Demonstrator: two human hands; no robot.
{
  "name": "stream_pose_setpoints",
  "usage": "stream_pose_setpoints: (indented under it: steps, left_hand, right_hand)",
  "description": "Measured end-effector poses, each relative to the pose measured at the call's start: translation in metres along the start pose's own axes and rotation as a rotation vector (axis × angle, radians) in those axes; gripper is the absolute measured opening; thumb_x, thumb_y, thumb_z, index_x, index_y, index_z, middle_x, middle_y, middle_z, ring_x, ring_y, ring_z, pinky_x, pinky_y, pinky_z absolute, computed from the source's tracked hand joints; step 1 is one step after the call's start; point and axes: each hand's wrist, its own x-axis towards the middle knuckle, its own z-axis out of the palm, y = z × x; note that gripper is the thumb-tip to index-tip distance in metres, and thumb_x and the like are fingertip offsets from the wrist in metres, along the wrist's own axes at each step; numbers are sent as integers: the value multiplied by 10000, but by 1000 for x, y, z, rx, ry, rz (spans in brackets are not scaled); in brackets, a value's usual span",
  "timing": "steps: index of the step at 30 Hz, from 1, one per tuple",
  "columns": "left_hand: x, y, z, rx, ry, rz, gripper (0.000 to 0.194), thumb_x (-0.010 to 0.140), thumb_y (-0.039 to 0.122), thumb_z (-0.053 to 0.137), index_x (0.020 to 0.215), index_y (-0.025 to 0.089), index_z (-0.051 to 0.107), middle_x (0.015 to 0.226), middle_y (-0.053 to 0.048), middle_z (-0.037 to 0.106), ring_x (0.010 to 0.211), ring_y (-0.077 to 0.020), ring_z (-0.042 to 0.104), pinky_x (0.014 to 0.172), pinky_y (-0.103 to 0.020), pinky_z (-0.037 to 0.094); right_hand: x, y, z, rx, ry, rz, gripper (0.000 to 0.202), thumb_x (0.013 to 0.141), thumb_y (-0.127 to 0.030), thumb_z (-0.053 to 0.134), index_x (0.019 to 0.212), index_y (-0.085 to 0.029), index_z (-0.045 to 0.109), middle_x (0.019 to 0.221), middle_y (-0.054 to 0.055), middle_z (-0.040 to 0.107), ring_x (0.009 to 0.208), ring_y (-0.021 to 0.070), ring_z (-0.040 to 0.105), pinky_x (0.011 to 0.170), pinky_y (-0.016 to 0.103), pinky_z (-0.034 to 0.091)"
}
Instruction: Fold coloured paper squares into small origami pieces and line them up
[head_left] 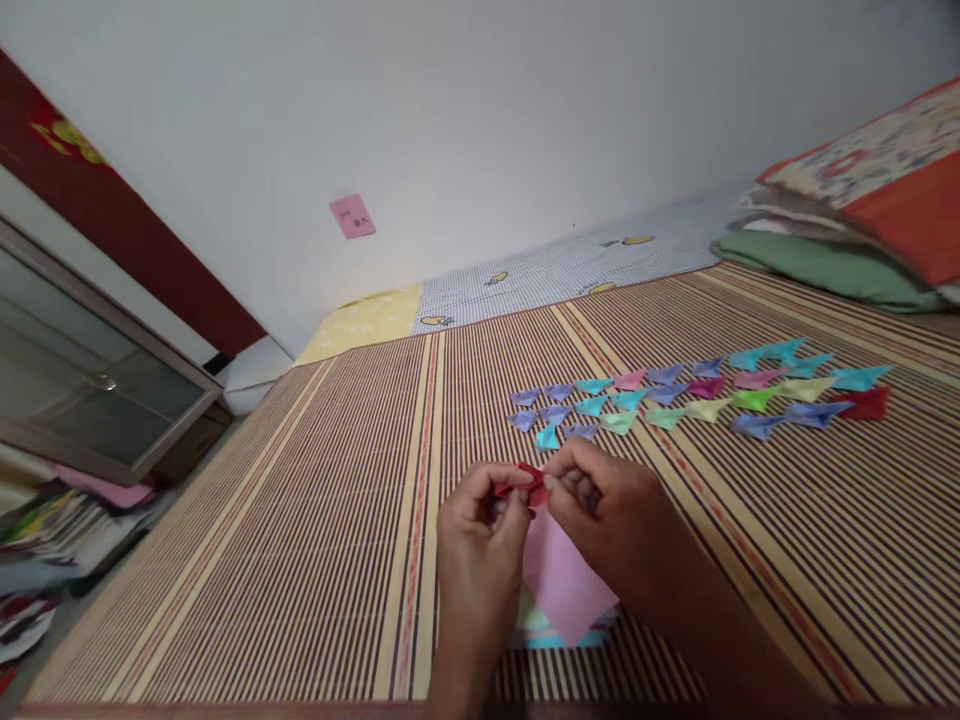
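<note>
A small folded piece of red paper (531, 484) is held up between both hands, just above a pile of paper sheets. My left hand (484, 535) pinches its left side with thumb and fingers. My right hand (607, 500) pinches the right end. Under the hands lies the pile, with a pink sheet (568, 583) on top and blue and pale green edges showing beneath. Beyond the hands, several small folded paper shapes in blue, green, pink, yellow and red stand in rows, among them a bright green one (752, 399).
A striped bamboo mat (360, 500) spreads under everything. Folded bedding (832, 268) is stacked at the back right against the wall. A pink note (352, 216) is stuck on the wall. At the left are a glass-fronted cabinet (90, 370) and piled books (56, 525).
</note>
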Motion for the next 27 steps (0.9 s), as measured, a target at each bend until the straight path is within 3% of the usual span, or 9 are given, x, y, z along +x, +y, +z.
stream_pose_setpoints:
  steps: [4,8,14,18,27]
  left_hand:
    - [2,-2,1,-100,-18,-65,50,881,186,679,863,187,726,845,-40,730,766,-170,665,706,-285,540]
    - [1,-3,3,-49,-15,-34,72,898,174,659,875,191,725,857,-37,723,782,-165,662,727,-281,540]
    - [-1,5,0,-1,20,-37,251,893,189,690,1141,222,666,1061,-60,729,907,-183,696,795,-300,556]
    - [-1,6,-5,59,60,-18,153,936,233,649,1087,208,649,1073,-70,716,903,-181,689,733,-278,539]
    - [1,-3,-3,19,24,-34,94,984,278,598,953,191,621,857,-27,683,778,-165,677,703,-280,547]
  right_hand:
    - [1,1,-3,25,-11,0,123,834,-181,526,734,-207,593,568,-38,580,516,141,555,524,252,388]
    - [2,1,-2,36,-6,18,112,812,-164,530,729,-212,588,560,-45,570,506,137,552,517,245,392]
    - [3,6,0,-52,50,-28,103,831,-169,530,744,-215,557,550,-53,533,496,135,523,519,241,374]
    - [3,8,0,-98,60,-47,122,833,-155,530,729,-217,541,547,-53,509,487,137,505,514,246,357]
    - [1,10,4,-113,35,-30,125,851,-159,538,741,-217,545,552,-44,527,510,151,526,542,265,343]
